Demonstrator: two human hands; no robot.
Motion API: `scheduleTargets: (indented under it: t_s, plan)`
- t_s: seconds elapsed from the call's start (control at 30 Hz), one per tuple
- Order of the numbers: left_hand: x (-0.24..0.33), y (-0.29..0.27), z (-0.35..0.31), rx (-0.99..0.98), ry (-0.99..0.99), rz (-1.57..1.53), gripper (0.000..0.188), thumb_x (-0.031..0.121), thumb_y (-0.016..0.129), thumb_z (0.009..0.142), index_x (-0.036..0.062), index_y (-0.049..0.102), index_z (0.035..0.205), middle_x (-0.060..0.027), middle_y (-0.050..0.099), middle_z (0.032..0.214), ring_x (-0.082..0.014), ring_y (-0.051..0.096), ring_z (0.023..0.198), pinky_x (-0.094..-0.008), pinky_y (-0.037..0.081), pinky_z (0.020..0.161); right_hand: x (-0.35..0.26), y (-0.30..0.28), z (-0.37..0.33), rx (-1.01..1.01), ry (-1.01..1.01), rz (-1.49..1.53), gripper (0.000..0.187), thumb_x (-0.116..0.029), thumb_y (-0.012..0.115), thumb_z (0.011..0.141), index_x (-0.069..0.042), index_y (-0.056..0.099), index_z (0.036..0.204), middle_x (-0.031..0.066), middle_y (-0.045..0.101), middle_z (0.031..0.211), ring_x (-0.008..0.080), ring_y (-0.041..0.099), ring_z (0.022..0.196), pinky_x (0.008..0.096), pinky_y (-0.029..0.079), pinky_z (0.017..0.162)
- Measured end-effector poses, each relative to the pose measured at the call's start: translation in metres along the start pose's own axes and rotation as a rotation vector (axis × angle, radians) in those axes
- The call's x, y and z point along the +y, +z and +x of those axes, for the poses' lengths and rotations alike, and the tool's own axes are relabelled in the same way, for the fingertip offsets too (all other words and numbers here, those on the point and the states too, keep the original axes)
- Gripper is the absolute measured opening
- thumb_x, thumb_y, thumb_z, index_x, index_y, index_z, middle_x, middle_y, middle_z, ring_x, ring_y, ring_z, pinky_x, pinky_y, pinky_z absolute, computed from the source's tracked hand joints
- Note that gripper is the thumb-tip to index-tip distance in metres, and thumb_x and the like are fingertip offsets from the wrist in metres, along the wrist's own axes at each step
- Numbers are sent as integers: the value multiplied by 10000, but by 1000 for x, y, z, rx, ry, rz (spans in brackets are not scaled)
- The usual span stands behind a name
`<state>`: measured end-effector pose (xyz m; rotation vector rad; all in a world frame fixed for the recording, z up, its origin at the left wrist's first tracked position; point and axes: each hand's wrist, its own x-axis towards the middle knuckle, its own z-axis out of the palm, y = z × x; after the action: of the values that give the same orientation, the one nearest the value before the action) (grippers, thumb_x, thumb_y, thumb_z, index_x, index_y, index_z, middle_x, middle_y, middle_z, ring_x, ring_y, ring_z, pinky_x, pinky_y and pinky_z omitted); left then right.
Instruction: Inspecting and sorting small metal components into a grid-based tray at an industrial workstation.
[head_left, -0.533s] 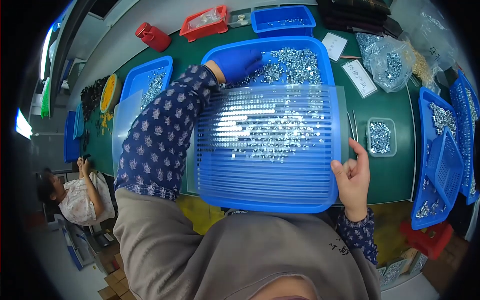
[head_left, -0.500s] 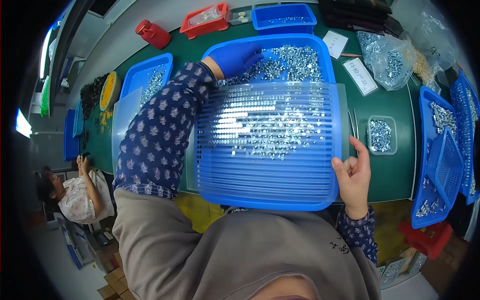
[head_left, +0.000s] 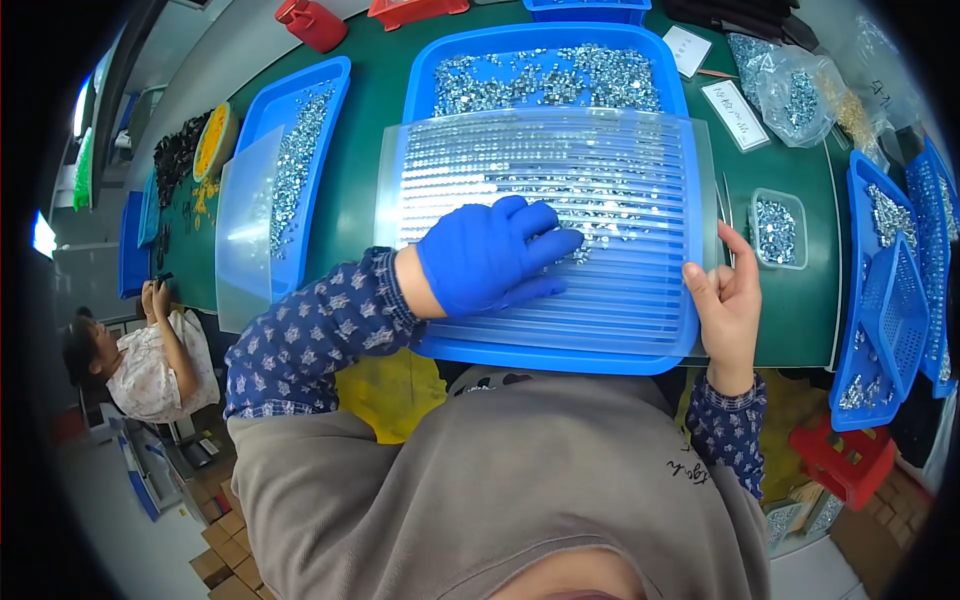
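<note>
A clear ribbed plate (head_left: 610,318) rests across a large blue tray (head_left: 560,358). Small shiny metal parts (head_left: 610,80) are heaped in the tray's far end. More of them lie on the plate, lined up in its grooves at the far left and scattered loosely around the middle. My left hand (head_left: 490,260), in a blue glove, lies palm down over the plate with its fingers spread, by the loose parts; what is under the palm is hidden. My bare right hand (head_left: 728,310) grips the plate's right edge between thumb and fingers.
Tweezers (head_left: 726,210) and a small clear box of metal parts (head_left: 777,230) are on the right. Another blue tray (head_left: 338,95) with a clear sheet (head_left: 240,255) stands at left. Stacked blue trays (head_left: 860,350) sit far right. A person (head_left: 165,375) works at the left.
My left hand has come back from the parts at the tray's far end onto the middle of the plate. My right hand keeps its hold on the edge. The whole view has shifted slightly.
</note>
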<state>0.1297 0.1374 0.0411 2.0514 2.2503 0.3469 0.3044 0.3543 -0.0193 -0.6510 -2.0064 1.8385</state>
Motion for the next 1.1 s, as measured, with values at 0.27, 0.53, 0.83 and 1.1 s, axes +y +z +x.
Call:
scheduleTargets:
  t_s: [0.27, 0.53, 0.83, 1.1]
  plan:
    - [0, -5, -6, 61, -4, 3, 770, 508, 658, 724, 111, 425, 1342, -178, 395, 1361, -356, 415, 1219, -508, 306, 1023, -3, 0, 1, -4, 8, -26, 534, -88, 628, 860, 47, 360, 1301, -59, 460, 584, -12, 395, 524, 142, 275, 484]
    - [-1, 6, -12, -335, 362, -121, 940, 709, 495, 722, 107, 293, 1415, -177, 240, 1472, -334, 235, 1362, -572, 104, 1090, -2, 0, -1, 6, 11, -1, 539, -100, 638, 855, 46, 367, 1298, -60, 456, 582, -10, 393, 521, 142, 273, 483]
    - [2, 19, 12, -271, 411, -243, 966, 669, 540, 707, 79, 269, 1423, -180, 220, 1481, -345, 220, 1368, -525, 119, 1102, -1, 2, 0, 54, 21, -4, 539, -75, 656, 835, 31, 389, 1291, -75, 380, 556, -5, 317, 496, 162, 247, 470]
    - [-19, 8, 5, -265, 309, -105, 1030, 749, 505, 668, 104, 259, 1432, -187, 197, 1486, -380, 210, 1361, -545, 127, 1095, -6, 1, -1, 3, 9, -4, 529, -75, 624, 858, 46, 366, 1304, -69, 436, 579, -11, 379, 518, 142, 273, 483]
